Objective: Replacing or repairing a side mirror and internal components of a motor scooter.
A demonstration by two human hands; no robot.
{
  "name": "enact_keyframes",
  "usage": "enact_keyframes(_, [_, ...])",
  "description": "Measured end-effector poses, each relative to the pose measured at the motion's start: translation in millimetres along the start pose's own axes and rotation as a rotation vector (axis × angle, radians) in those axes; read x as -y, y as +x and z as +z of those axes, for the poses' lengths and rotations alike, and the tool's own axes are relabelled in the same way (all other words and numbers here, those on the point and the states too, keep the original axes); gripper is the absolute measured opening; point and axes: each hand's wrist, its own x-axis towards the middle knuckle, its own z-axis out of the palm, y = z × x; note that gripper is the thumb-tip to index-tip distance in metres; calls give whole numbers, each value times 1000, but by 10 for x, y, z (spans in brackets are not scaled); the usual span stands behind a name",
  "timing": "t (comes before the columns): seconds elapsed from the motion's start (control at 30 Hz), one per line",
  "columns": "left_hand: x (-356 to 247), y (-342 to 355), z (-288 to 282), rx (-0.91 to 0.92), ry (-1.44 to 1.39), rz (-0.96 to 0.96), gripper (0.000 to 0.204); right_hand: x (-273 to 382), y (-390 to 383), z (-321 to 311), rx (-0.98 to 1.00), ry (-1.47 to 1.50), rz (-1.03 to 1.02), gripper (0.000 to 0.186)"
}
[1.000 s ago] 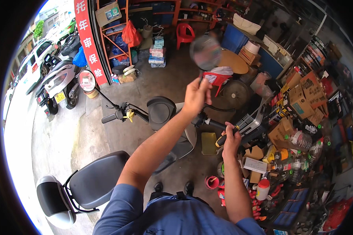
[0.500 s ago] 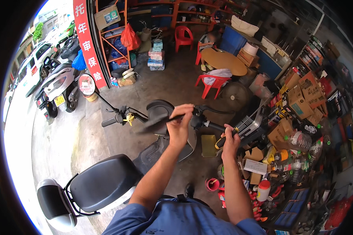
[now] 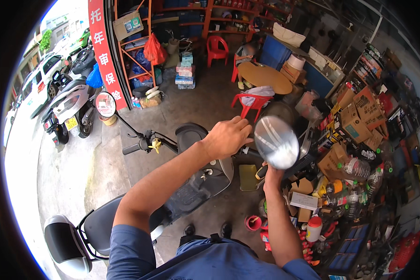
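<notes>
A scooter handlebar [image 3: 130, 149] spans the middle, with a mirror [image 3: 106, 103] on its left side. My left hand [image 3: 228, 137] is closed round the stem of a loose-looking round mirror [image 3: 277, 142], whose glass faces up at its right. Beneath that mirror, my right hand [image 3: 271, 175] grips a yellow-and-black tool handle [image 3: 261, 172] near the right end of the handlebar; its fingers are partly hidden by the mirror. The scooter's black seat [image 3: 100, 224] and its footboard [image 3: 184, 198] lie below my left arm.
Parked scooters [image 3: 79, 116] stand outside at left. Behind are orange shelves [image 3: 205, 21], red chairs [image 3: 249, 100], a round table [image 3: 266, 77] and a seated person [image 3: 243, 58]. Cardboard boxes [image 3: 354, 121], bottles [image 3: 357, 168] and a pink bucket [image 3: 253, 222] crowd the right.
The mirror in my left hand dropped from high up, tipped leftward, then swung right to lie face up over my right hand. My left hand turned with it.
</notes>
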Motion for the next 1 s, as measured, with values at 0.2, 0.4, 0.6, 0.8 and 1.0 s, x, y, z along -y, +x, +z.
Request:
enact_keyframes(0.2, [208, 256, 235, 45, -224, -445, 28, 76, -32, 32, 65, -129, 17, 21])
enact_keyframes(0.4, [183, 146, 477, -825, -1570, -912, 16, 111, -64, 65, 77, -121, 8, 20])
enact_keyframes(0.6, [182, -212, 490, -875, -1827, -579, 12, 99, -18, 24, 81, -132, -20, 21])
enact_keyframes(0.8, [-63, -353, 641, -1015, -1172, -739, 9, 124, -57, 33, 61, -186, -13, 23])
enact_keyframes(1.0, [133, -387, 475, -805, -1616, -484, 23, 71, -20, 24, 69, -170, -24, 23])
